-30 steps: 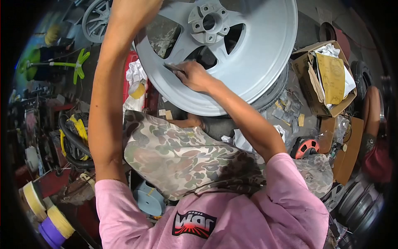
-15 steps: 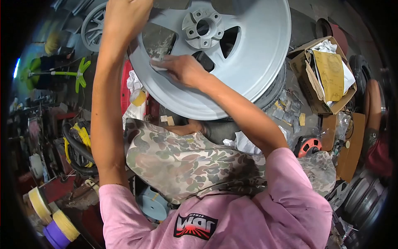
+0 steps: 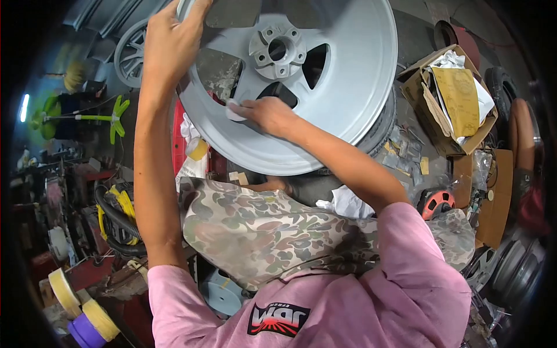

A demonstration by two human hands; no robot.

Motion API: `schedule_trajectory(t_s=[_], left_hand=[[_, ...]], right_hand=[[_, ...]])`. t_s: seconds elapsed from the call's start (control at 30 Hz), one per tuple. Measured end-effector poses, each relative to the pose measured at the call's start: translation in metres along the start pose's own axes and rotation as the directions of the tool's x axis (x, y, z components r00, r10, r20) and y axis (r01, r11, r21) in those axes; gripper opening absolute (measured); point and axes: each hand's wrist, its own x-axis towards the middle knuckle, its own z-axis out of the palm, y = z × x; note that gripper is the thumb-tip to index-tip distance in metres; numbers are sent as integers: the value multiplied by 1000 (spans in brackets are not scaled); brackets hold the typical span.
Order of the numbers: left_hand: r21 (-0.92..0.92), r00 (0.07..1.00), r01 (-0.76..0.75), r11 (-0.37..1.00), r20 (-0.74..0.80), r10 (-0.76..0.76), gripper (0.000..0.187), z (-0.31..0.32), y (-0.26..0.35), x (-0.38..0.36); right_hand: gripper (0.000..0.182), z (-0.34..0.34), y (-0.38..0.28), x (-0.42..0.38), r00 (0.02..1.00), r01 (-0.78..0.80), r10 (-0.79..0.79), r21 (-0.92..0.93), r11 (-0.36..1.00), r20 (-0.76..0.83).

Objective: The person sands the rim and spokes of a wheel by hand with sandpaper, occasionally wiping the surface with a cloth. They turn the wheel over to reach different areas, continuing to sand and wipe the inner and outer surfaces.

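Note:
A large grey wheel rim (image 3: 354, 64) stands tilted before me, with its bolt-hole hub and spoke openings facing up. My left hand (image 3: 177, 43) is closed around the rim's outer edge at the upper left. A small folded white pad (image 3: 234, 111), cloth or paper, is pressed under the fingers of my right hand (image 3: 270, 115). That pad touches the inner barrel of the rim, just below a spoke opening.
An open cardboard box (image 3: 415, 110) of sandpaper sheets and white paper stands at right. A tire (image 3: 380, 130) lies beneath the rim. A green fan (image 3: 113, 119), black hose (image 3: 116, 223) and yellow rolls (image 3: 64, 290) are at left. Another person's arm (image 3: 522, 133) shows far right.
My right hand has slid the white pad rightward and slightly down along the barrel. The rim sits a little lower and further left in view, and my left hand still grips its edge.

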Motion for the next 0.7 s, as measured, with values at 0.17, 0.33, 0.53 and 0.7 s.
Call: schedule_trajectory(t_s=[0.17, 0.33, 0.53, 0.7], left_hand=[[-295, 981, 192, 936, 57, -184, 40, 2, -30, 12], [-432, 988, 150, 889, 40, -148, 41, 6, -19, 5], [-222, 986, 162, 961, 74, -149, 43, 3, -29, 7], [-268, 997, 81, 960, 40, -73, 41, 5, -15, 10]], right_hand=[[56, -50, -1, 17, 980, -137, 162, -194, 971, 119], [48, -37, 12, 122, 858, -63, -36, -174, 983, -513], [20, -22, 32, 80, 943, -135, -30, -463, 876, -332], [10, -53, 17, 130, 950, -82, -12, -286, 955, -312]])
